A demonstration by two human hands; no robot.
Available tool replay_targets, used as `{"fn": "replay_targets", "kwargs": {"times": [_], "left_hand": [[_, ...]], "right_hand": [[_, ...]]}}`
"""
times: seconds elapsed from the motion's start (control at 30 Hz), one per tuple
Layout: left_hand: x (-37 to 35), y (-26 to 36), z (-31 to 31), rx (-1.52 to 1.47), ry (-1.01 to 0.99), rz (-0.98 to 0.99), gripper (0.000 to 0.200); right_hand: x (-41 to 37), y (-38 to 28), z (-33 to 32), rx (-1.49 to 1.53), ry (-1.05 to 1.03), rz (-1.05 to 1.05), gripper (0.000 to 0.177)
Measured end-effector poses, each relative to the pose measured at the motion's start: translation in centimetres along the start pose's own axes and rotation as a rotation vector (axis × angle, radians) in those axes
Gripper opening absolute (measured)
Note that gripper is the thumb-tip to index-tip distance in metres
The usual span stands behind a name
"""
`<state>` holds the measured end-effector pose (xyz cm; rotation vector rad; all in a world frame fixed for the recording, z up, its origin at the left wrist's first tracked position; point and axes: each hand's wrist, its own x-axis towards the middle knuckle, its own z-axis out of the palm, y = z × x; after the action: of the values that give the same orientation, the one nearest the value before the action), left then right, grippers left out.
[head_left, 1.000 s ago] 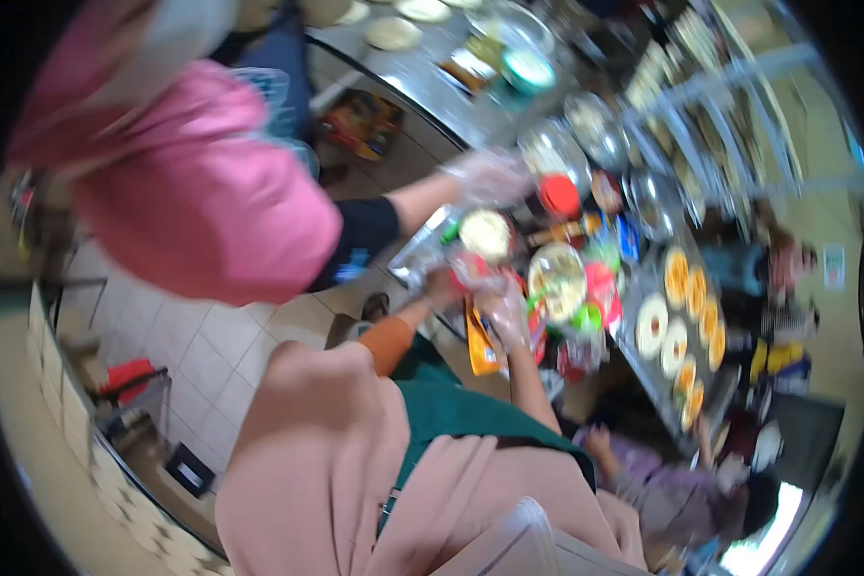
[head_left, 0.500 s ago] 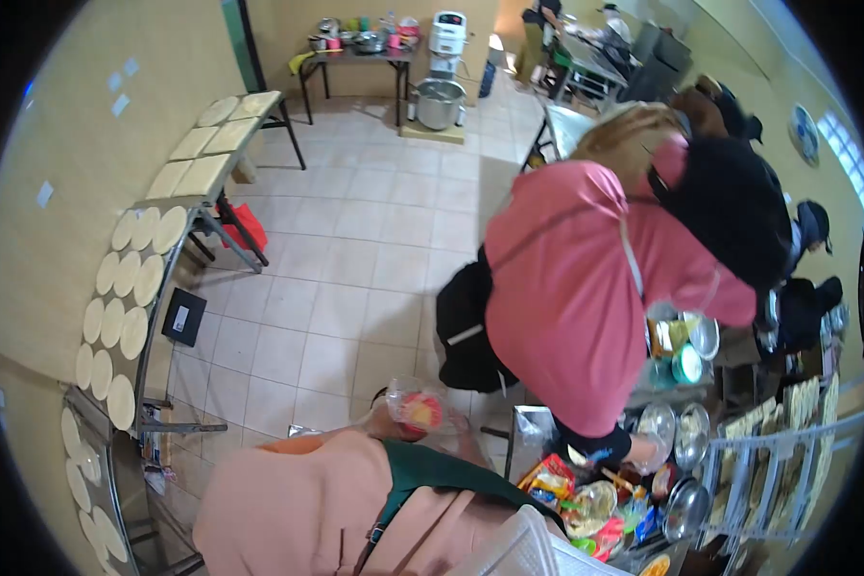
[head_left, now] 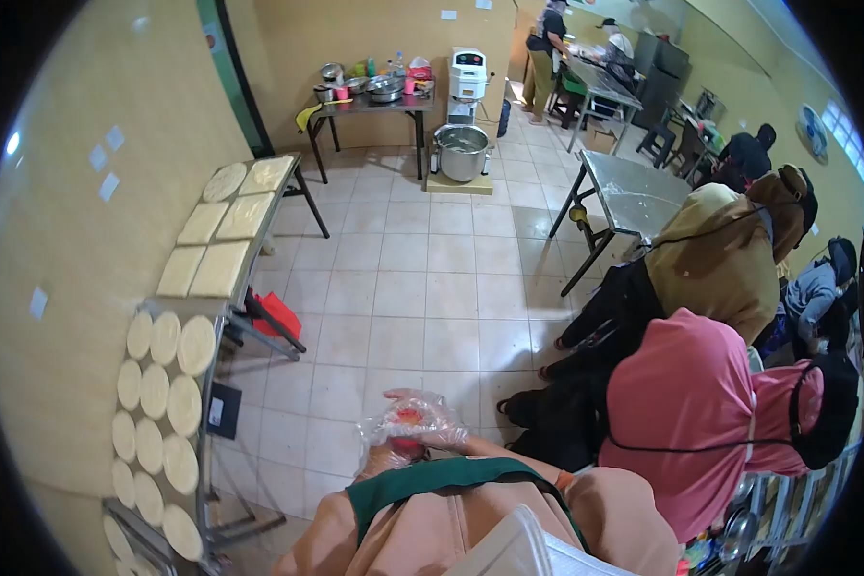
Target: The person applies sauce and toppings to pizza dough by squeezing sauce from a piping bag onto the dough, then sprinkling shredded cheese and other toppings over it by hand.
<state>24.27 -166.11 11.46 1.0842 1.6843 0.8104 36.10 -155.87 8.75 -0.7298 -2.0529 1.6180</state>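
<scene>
Both hands low centre of frame, just above the green apron (head_left: 422, 480), both in loose clear plastic gloves. Right hand (head_left: 430, 422) is curled over the top of a small clear-wrapped packet (head_left: 408, 418) with something red inside; left hand (head_left: 382, 459) cups it from below, fingers closed round it. Packet is held in the air over the tiled floor (head_left: 403, 288), touching nothing else. Can't tell if it's a bag or a tub. Looks light and soft, and film on film is probably slippery and easy to squash, so support it underneath and grip the sides lightly, not the top. Dough rounds (head_left: 154, 389) on the long desk (head_left: 205, 451) at left, person in pink (head_left: 691, 422) at lower right, both well apart
</scene>
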Motion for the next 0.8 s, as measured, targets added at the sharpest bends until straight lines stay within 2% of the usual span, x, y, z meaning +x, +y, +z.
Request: {"fn": "replay_targets", "kwargs": {"times": [0.03,0.07,0.17,0.2,0.3,0.33,0.37,0.43,0.47,0.53,0.6,0.7,0.77,0.8], "left_hand": [[2.0,0.6,-1.5,0.004,-0.010,-0.008,0.049],[4.4,0.8,-2.7,0.017,-0.022,-0.004,0.050],[14.4,-2.5,-4.5,0.272,0.062,0.365,0.043],[16.7,-0.8,-5.6,0.160,0.067,0.429,0.047],[25.1,2.5,-8.3,0.103,-0.021,0.529,0.052],[28.8,1.5,-8.5,0.049,-0.104,0.465,0.056],[32.1,0.7,-8.5,0.058,-0.082,0.450,0.057],[37.9,4.4,-10.9,0.107,-0.023,0.434,0.057],[39.8,6.8,-12.4,0.103,0.079,0.496,0.058],[45.9,9.6,-15.6,0.106,0.043,0.544,0.061],[50.3,13.2,-19.0,0.002,0.030,0.599,0.064],[56.2,17.3,-24.8,0.083,0.149,0.550,0.065],[60.9,17.4,-27.2,0.284,0.292,0.382,0.068],[63.1,17.9,-28.5,0.179,0.297,0.464,0.069]], "right_hand": [[2.5,-1.4,-0.4,0.027,0.027,-0.026,0.055],[4.7,-2.9,-1.3,-0.191,0.124,-0.077,0.041],[11.6,1.0,-3.3,-0.688,0.280,-0.500,0.028],[13.7,2.1,-4.7,-0.590,0.306,-0.530,0.024],[20.3,1.7,-9.3,-0.379,0.152,-0.101,0.019],[22.9,2.5,-10.9,-0.277,0.175,-0.034,0.018],[25.8,3.5,-12.9,-0.178,0.195,0.028,0.017],[32.4,3.7,-16.0,0.023,0.297,0.041,0.018],[35.8,3.2,-17.2,0.117,0.373,-0.009,0.021],[40.7,0.2,-19.7,0.284,0.378,-0.035,0.028],[46.6,-3.1,-23.6,0.409,0.233,-0.018,0.036],[55.9,-4.4,-27.4,-0.028,0.335,-0.407,0.044],[61.9,-4.8,-29.7,0.227,0.285,-0.277,0.051],[65.4,-4.9,-31.3,0.261,0.225,-0.200,0.053]]}}
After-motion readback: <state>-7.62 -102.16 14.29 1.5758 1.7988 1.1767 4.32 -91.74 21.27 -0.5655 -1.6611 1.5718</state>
